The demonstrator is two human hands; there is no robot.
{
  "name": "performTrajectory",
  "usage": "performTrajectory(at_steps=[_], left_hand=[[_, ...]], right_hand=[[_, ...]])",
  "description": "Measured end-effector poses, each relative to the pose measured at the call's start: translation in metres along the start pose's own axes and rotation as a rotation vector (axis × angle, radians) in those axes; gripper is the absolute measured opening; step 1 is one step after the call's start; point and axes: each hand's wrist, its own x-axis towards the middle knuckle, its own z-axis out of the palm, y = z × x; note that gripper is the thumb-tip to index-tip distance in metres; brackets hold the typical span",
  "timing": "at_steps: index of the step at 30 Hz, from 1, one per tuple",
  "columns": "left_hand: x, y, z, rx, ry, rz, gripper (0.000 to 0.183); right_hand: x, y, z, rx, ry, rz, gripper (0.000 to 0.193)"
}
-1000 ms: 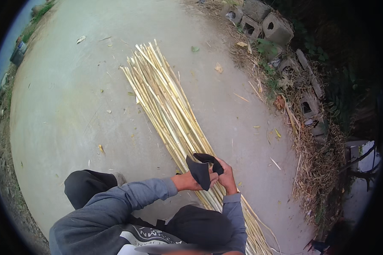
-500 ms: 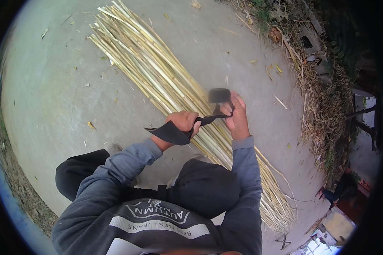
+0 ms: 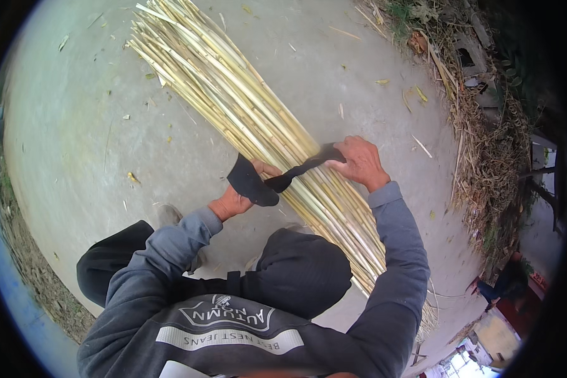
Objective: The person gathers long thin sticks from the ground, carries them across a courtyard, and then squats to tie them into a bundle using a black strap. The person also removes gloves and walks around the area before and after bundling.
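A long bundle of pale yellow stalks (image 3: 233, 94) runs diagonally over the ground in front of me. Across its top lies a black strip (image 3: 253, 184) of flat, flexible material, narrow and twisted in the middle. My left hand (image 3: 233, 203), at the near side of the bundle, is closed on the strip's wide end, which hides part of the palm and fingers. On the far side, my right hand (image 3: 362, 160) pinches the other end between thumb and fingers. Whether the strip also passes beneath the stalks cannot be seen.
My bent knees (image 3: 305, 271) are close to the bundle's near side. Dry stalks and leaf litter (image 3: 479, 183) line the right edge of the concrete floor (image 3: 151, 183). A person in dark clothes (image 3: 510, 283) is at the far right.
My right hand has moved right and turned over, and the strip's loose flap beside it has come down. My left hand has shifted slightly left, its wrist turned and the wide end raised.
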Motion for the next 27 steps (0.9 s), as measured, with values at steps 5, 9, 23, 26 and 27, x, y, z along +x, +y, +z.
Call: performTrajectory(at_steps=[5,9,23,26,27], left_hand=[[0.034,0.031,-0.002,-0.657,0.053,-0.834,0.027],[0.041,0.084,0.005,-0.544,-0.377,-0.559,0.024],[-0.054,0.098,-0.071,-0.178,-0.561,-0.336,0.019],[-0.036,0.077,-0.08,-0.629,-0.433,-0.816,0.017],[-0.025,0.076,-0.084,-0.586,-0.484,-0.832,0.017]], right_hand=[[-0.016,-0.003,0.008,-0.093,-0.099,0.133,0.031],[-0.001,-0.039,0.013,0.578,0.319,0.492,0.02],[-0.004,0.055,0.063,1.079,0.757,0.985,0.014],[-0.016,0.035,0.068,0.996,0.601,0.973,0.015],[-0.016,0.023,0.059,0.975,0.531,1.001,0.016]])
